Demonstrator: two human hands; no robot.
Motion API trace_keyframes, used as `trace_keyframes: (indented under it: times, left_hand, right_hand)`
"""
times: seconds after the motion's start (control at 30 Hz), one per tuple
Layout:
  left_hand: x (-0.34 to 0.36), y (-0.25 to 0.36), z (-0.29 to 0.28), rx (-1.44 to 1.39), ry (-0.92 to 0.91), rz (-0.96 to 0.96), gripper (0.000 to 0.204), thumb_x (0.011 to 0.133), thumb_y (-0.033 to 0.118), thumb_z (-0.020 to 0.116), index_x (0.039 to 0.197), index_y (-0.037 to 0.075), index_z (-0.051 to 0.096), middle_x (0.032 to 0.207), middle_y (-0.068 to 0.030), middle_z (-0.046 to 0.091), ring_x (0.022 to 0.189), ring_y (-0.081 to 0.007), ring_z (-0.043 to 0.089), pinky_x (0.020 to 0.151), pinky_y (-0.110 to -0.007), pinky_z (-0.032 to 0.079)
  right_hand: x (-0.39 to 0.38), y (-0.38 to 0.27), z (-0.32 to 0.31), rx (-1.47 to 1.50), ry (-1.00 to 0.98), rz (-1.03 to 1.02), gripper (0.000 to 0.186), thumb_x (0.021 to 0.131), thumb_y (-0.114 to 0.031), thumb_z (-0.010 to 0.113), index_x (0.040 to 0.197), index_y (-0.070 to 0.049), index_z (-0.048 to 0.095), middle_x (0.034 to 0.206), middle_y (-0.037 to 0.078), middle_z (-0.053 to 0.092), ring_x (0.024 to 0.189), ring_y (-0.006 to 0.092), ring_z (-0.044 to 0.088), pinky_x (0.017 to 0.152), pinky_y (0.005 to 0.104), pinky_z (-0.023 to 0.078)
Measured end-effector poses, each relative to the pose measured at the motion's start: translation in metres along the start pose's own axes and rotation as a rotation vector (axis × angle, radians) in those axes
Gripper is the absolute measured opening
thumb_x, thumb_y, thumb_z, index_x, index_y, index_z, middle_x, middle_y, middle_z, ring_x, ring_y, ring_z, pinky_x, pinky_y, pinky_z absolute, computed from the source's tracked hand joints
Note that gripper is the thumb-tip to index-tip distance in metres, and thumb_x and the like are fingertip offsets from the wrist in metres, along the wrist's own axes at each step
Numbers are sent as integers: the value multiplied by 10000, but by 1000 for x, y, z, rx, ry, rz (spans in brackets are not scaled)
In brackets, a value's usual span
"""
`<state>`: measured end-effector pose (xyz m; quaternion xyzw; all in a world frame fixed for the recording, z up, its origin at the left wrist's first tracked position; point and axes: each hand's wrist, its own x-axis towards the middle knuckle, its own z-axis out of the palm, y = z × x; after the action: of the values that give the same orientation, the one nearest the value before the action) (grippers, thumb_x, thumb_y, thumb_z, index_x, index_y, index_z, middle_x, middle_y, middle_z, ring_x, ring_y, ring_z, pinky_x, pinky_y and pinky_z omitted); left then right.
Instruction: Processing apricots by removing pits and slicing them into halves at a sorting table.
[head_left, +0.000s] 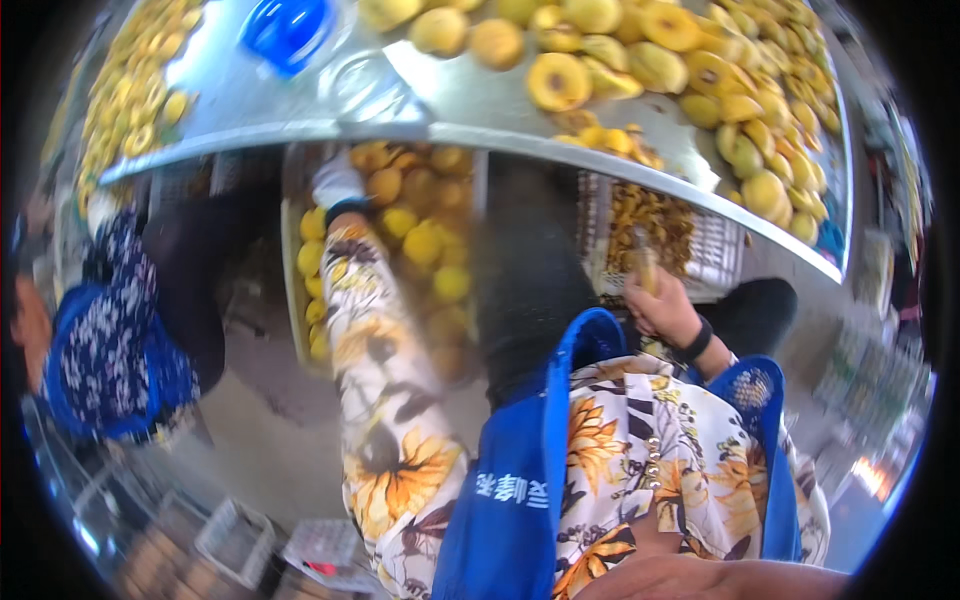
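My left hand, in a whitish glove, reaches into a crate of yellow peaches below the table's near edge. Blur and the table edge keep its fingers from showing clearly. My right hand is bare and closed round a tool with a wooden-looking handle; I cannot make out its tip. Beyond this hand stands a white plastic basket holding brownish-yellow scraps. Peach halves, several with a dark hollow in the middle, lie on the metal table.
A blue bowl sits on the table, with more cut fruit heaped at far left. Close on my left sits a co-worker in a dark patterned sleeve and blue apron. Crates stand on the floor at lower left.
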<state>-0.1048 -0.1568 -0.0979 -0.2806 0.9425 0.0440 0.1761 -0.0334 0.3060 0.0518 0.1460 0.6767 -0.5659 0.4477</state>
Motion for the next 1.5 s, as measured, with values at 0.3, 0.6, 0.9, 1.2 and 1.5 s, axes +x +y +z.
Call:
trace_keyframes:
  times: [0.3, 0.6, 0.9, 1.2, 1.5]
  left_hand:
    - [-118, 109, -46, -510, 892, -27, 284, 789, 288, 570, 952, 69, 647, 933, -138, 632, 795, -288, 607, 698, -354, 485]
    - [-102, 242, -117, -166, 331, 567, 577, 709, 412, 629, 1185, 128, 468, 1098, -200, 518, 973, -367, 529, 804, -430, 440]
    - [-124, 253, -110, -999, 140, 674, 592, 708, 157, 654, 1237, 33, 418, 969, -157, 568, 853, -256, 577, 747, -337, 486]
    - [-251, 292, -53, -2026, -758, 179, 402, 899, 300, 461, 1185, 21, 413, 1044, -108, 539, 859, -188, 559, 759, -289, 478]
    - [-252, 299, -33, -1977, -747, 178, 380, 898, 300, 460, 1155, 21, 438, 1024, -102, 542, 855, -183, 559, 747, -285, 478]
  right_hand:
    - [-12, 18, -43, -156, 121, -126, 157, 820, -116, 576, 922, -16, 509, 645, -3, 530, 467, 47, 484, 427, 191, 389]
    - [-9, 29, -43, -363, 199, -528, 199, 786, -149, 623, 911, -5, 566, 687, 75, 600, 567, 121, 556, 567, 257, 456]
    - [-5, 10, -48, -302, 339, -638, 355, 743, -161, 662, 1052, -43, 533, 723, 116, 609, 612, 211, 597, 595, 293, 467]
    - [7, -33, -57, -553, 463, -1031, 652, 642, -239, 735, 1214, -130, 442, 812, 150, 615, 734, 313, 606, 653, 343, 477]
    - [26, -11, -77, -122, 239, -914, 361, 808, -289, 596, 997, 14, 542, 756, 126, 609, 685, 189, 590, 635, 295, 467]
